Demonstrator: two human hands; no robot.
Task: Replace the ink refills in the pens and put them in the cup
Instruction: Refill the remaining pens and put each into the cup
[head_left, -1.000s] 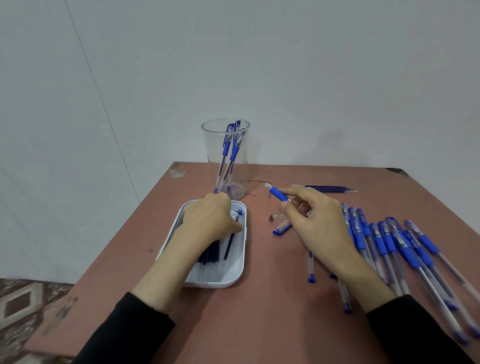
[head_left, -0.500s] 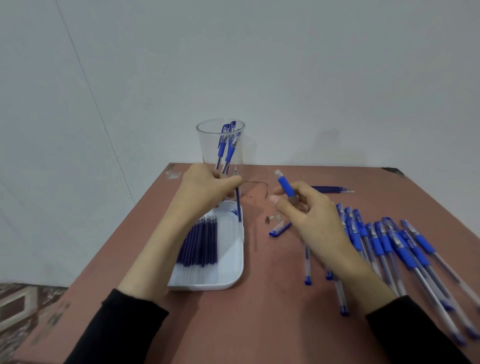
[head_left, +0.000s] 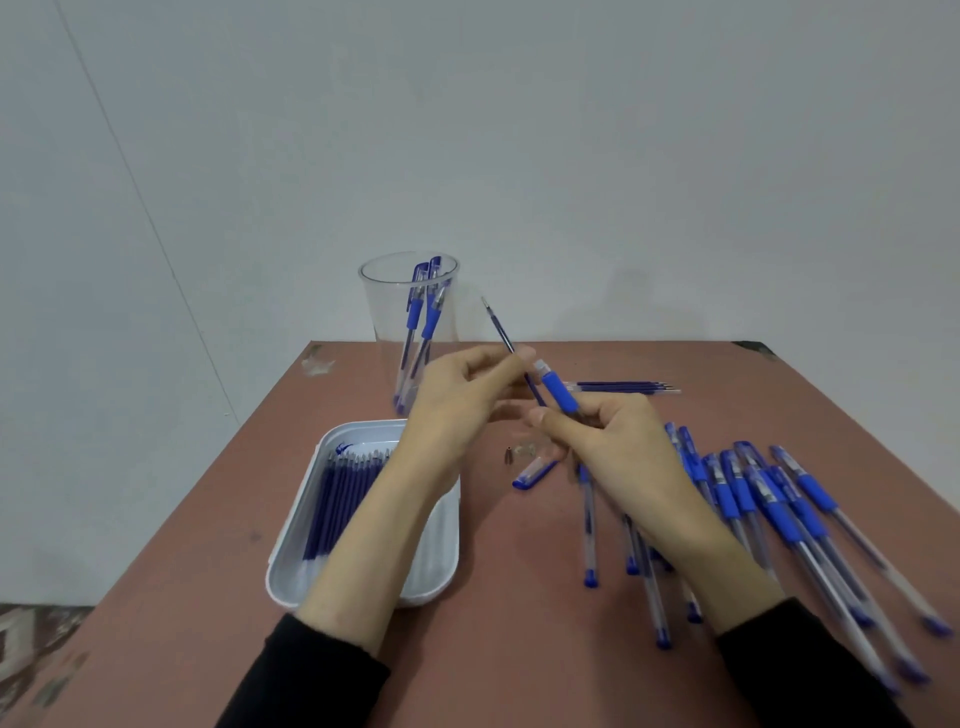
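While my left hand (head_left: 462, 395) pinches the thin blue plastic ink refill (head_left: 500, 328) mid-shaft, centre frame, my right hand (head_left: 618, 462) grips the clear blue-sleeved pen barrel (head_left: 559, 393); I judge both light, bendy.

Left hand (head_left: 457, 400) pinching, right hand (head_left: 618, 457) gripping

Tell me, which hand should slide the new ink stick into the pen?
Left, probably. The left hand pinches the refill, whose lower end sits right beside the pen barrel that the right hand grips and steadies.
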